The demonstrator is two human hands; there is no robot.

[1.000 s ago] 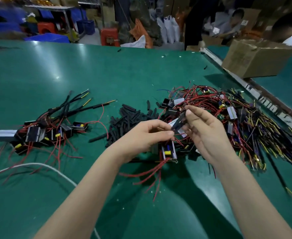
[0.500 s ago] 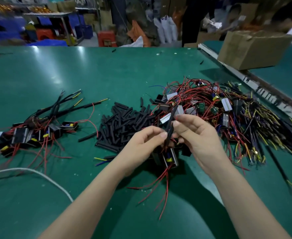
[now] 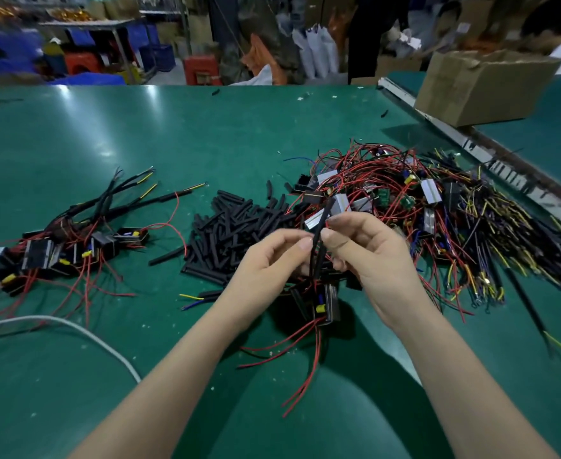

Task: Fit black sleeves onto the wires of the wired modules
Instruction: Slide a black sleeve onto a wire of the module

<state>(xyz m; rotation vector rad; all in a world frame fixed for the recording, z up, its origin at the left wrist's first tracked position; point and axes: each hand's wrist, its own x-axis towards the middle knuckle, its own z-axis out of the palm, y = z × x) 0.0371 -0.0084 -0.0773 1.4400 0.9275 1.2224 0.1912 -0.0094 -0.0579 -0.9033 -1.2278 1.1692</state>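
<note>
- Left hand (image 3: 272, 260): fingers curled, pinching black sleeve (image 3: 320, 236) near its middle.
- Right hand (image 3: 368, 256): pinches the sleeve higher up.
- Wired module (image 3: 325, 301): hangs below both hands, apparently off the green table (image 3: 206, 134).

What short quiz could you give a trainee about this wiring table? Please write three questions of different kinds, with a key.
1. True or false: the pile of loose black sleeves lies between the finished modules and the heap of unsleeved modules.
2. Which fingers pinch the black sleeve being fitted? A) left hand only B) right hand only C) both
3. Fill in: the module hanging below the hands trails ___ wires.

Key: 1 true; 2 C; 3 red
</note>
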